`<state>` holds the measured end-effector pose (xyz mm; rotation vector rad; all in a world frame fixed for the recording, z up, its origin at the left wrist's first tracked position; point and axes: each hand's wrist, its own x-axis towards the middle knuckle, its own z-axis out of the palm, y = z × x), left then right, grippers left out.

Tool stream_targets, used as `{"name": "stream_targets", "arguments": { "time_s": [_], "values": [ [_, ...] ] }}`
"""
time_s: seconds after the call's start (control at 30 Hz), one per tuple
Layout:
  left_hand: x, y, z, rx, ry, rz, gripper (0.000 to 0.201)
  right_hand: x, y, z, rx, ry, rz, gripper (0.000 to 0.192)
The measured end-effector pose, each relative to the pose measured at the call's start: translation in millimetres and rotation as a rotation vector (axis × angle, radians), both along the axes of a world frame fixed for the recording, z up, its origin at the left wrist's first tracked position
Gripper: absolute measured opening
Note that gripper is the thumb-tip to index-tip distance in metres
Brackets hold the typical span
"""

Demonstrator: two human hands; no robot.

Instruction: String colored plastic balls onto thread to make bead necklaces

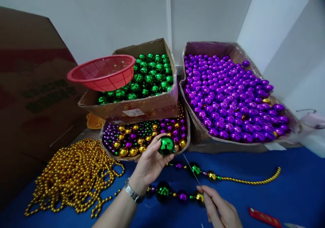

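Observation:
My left hand point(152, 162), wearing a metal wristwatch, is closed on a shiny green ball bead point(166, 145), held up above the mixed-bead box. At the lower right, my right hand point(219, 206) pinches a long thin needle point(192, 171) that slants up and left; its tip is apart from the green ball. Below the hands, a strand of green, purple and gold beads point(182, 196) lies on the blue table point(243, 165), its gold bead beside my right fingertips. A farther bead strand point(212, 174) ends in twisted gold cord.
Behind stand a carton of green balls point(162, 104) with a red plastic basket point(114, 82) resting on it, a low box of mixed beads point(188, 133) and a carton of purple balls point(200, 128). Gold bead chains point(76, 173) pile up at left. A red cutter-like item point(264, 218) lies front right.

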<state>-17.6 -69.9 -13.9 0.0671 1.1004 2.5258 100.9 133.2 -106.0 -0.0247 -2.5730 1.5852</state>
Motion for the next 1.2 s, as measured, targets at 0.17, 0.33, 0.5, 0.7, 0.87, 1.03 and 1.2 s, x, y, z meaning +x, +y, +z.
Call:
{"name": "stream_targets", "arguments": {
  "time_s": [0.17, 0.33, 0.5, 0.7, 0.87, 1.03, 1.2],
  "values": [
    [13, 8, -29.0, 0.101, -0.201, 0.019, 0.029, 4, 12, -3.0, 0.164, 0.060, 0.155, 0.029],
    [18, 5, -32.4, 0.032, -0.114, 0.050, 0.029, 4, 9, -8.7, 0.184, 0.125, 0.180, 0.025],
    [20, -1, -39.6, -0.350, 0.127, 0.117, 0.049, 4, 7, -5.0, 0.159, 0.160, 0.170, 0.025],
    [22, -3, -42.3, -0.716, 0.330, 0.166, 0.062, 6, 8, -1.2, 0.146, 0.116, 0.167, 0.024],
    [25, -2, -46.5, -0.891, 0.450, 0.221, 0.061, 6, 7, -2.7, 0.154, 0.172, 0.197, 0.023],
    [25, -1, -53.1, -1.158, 0.653, 0.334, 0.058, 5, 5, -2.5, 0.166, 0.231, 0.219, 0.025],
    [26, 0, -51.8, -1.277, 0.853, 0.422, 0.054, 5, 5, -1.9, 0.191, 0.263, 0.215, 0.025]
  ]
}}
